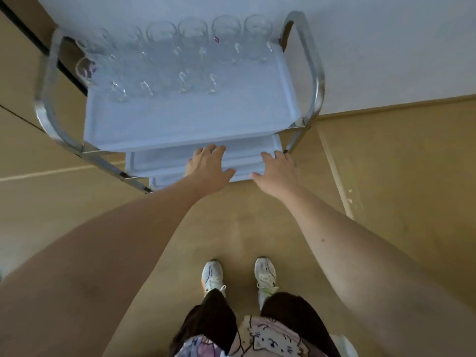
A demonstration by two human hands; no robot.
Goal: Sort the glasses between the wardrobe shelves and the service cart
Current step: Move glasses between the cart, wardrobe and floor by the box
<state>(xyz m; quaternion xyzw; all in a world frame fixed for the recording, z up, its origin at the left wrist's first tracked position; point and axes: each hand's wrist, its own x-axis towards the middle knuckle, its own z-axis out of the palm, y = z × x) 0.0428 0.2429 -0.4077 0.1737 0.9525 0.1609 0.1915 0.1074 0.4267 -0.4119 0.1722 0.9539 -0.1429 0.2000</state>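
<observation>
- Glasses (180,55) stand on the top shelf (180,124) of the service cart (313,81), in two rows toward its far side; the back row runs nearly the whole width, the front row is shorter and sits toward the left; the near half of that shelf is bare.
- Clear, thin-looking glass, so I judge each one light, rigid, brittle and somewhat slippery; they seem to stand very close, perhaps touching, though blur hides the gaps, so a careless lift could knock a neighbour.
- Best hold, in my judgement, is round the body of one glass at mid-height, thumb opposite the fingers, lifting straight up before moving sideways; pinching a rim looks riskier; whether they have handles or stems I cannot tell for certain.
- Left hand (210,167) reaches out palm down near the front edge of the cart, fingers spread and relaxed, holding nothing.
- Right hand (277,170) reaches beside it, likewise spread and empty, over the lower shelves (164,159); whether either hand touches the cart I cannot tell.
- Both hands are well short of the glasses.
</observation>
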